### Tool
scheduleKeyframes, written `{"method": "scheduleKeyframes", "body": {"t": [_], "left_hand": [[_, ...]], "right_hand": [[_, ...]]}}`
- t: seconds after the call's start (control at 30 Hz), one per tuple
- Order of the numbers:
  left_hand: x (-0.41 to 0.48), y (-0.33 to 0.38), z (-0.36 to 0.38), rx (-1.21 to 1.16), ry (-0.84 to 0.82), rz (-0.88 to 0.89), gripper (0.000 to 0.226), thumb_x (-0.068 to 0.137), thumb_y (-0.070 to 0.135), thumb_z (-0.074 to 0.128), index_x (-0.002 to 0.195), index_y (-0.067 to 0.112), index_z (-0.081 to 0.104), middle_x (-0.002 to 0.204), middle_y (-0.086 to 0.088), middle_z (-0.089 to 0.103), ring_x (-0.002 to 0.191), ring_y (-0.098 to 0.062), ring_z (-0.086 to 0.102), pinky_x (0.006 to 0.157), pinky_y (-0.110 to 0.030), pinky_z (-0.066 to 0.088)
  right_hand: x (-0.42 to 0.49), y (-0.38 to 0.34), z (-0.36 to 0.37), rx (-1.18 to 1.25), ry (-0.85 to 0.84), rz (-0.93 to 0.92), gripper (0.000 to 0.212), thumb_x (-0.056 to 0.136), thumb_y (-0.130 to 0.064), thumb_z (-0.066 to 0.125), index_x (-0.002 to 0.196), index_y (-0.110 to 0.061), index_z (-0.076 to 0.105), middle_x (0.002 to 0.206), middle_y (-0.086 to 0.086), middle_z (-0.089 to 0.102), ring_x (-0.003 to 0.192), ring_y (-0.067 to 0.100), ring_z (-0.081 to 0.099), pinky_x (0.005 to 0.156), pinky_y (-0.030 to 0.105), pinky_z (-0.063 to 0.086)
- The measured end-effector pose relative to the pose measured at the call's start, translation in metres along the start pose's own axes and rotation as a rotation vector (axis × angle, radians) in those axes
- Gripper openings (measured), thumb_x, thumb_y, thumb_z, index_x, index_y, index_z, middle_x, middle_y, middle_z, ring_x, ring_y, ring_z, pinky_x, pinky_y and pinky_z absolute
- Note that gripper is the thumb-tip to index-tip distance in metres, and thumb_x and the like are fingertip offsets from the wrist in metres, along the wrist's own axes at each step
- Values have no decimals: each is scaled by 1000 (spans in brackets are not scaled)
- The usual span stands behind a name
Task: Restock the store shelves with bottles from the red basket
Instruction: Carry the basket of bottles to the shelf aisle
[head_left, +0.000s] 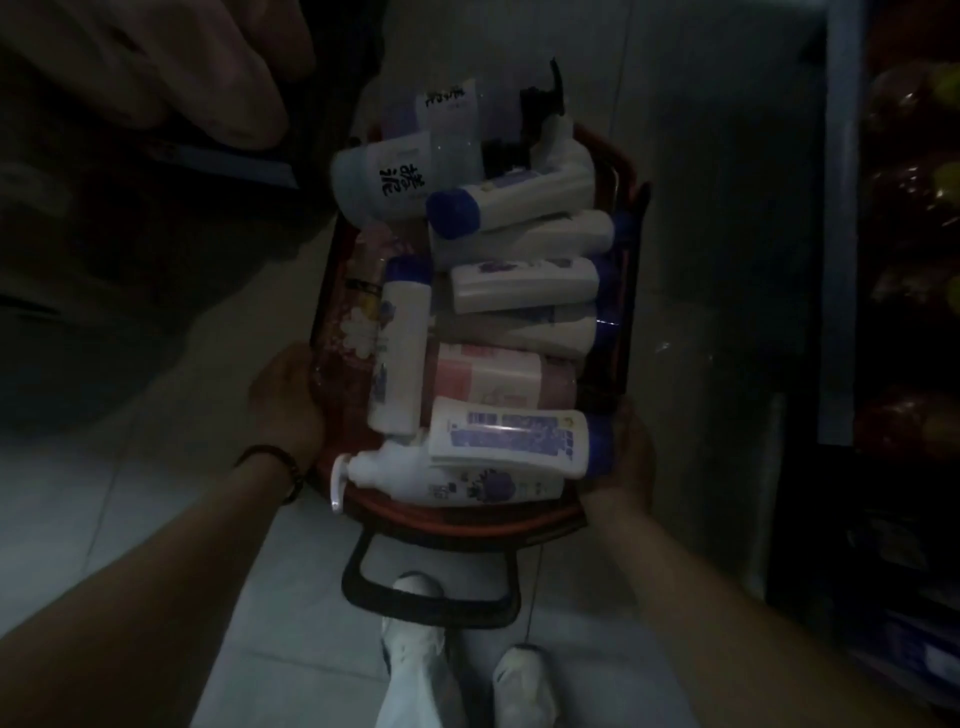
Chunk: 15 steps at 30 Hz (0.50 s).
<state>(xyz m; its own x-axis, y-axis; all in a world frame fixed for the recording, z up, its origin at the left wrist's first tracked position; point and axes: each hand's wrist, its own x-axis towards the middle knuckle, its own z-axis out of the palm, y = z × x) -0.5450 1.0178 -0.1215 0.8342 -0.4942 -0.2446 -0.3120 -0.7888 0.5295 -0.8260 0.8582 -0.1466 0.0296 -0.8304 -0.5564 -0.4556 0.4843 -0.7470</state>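
Note:
The red basket (467, 527) hangs in front of me above the tiled floor, piled with several bottles lying on their sides. Most are white with blue caps (511, 200); a pink one (488, 376) lies in the middle and a white pump bottle (415, 475) lies along the near rim. My left hand (283, 400) grips the basket's left rim, a dark bracelet on its wrist. My right hand (626, 457) grips the right rim. The black handle (431, 597) hangs down at the near end.
A store shelf with dark packaged goods (914, 260) runs along the right, behind a pale upright (844, 208). A dim shelf with large packages (145, 78) fills the upper left. My white shoes (415, 649) stand on the light tiled floor below the basket.

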Motion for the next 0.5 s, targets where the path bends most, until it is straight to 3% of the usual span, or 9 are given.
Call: {"method": "scheduleKeyframes", "body": {"t": [0.07,0.13,0.2,0.27,0.37,0.43,0.5], "left_hand": [[-26,-10,-2,-43,-14,-62,17,112,23,43,107,18,59,95,5,57,81,-12,55,76,-22,43],[-47,-23,-2,-152,24,-125,27,111,32,39,105,19,62,100,-4,65,86,-26,61,81,-40,50],[-66,-33,-2,-324,84,-208,36,108,41,39,100,20,68,97,-7,69,89,-33,65,84,-48,52],[-86,-41,-3,-389,119,-255,37,107,43,43,98,18,69,95,-7,71,91,-33,66,85,-49,52],[-113,-53,-2,-415,124,-283,37,108,40,44,100,13,68,95,-9,72,88,-28,65,78,-39,54],[-133,-54,-1,-410,143,-274,35,111,30,43,94,11,66,90,-7,69,77,-19,60,64,-24,48],[-155,-62,-1,-407,170,-302,36,111,32,41,93,12,64,89,-6,68,75,-17,60,65,-22,47]], "right_hand": [[-11,16,-4,-40,12,-28,26,114,-18,49,92,-21,62,83,-9,64,74,-5,66,67,11,48],[-24,29,-8,-144,17,-54,29,114,-22,50,88,-23,64,85,-6,68,87,17,71,79,32,52],[-33,44,-16,-237,-19,-63,10,106,-12,63,105,-20,69,108,-3,71,106,26,67,93,34,49],[-41,62,-18,-377,-31,-69,32,97,-7,73,128,-7,65,131,11,67,121,31,64,107,43,50],[-54,75,-23,-403,-17,-21,26,101,-13,68,126,-5,66,126,20,67,117,36,67,103,50,54],[-58,85,-30,-484,-32,-95,22,105,-15,65,125,-6,66,118,16,69,111,34,68,98,47,54],[-68,89,-33,-483,-65,-167,10,111,-18,56,117,-16,64,109,8,67,109,32,67,95,44,52]]}}
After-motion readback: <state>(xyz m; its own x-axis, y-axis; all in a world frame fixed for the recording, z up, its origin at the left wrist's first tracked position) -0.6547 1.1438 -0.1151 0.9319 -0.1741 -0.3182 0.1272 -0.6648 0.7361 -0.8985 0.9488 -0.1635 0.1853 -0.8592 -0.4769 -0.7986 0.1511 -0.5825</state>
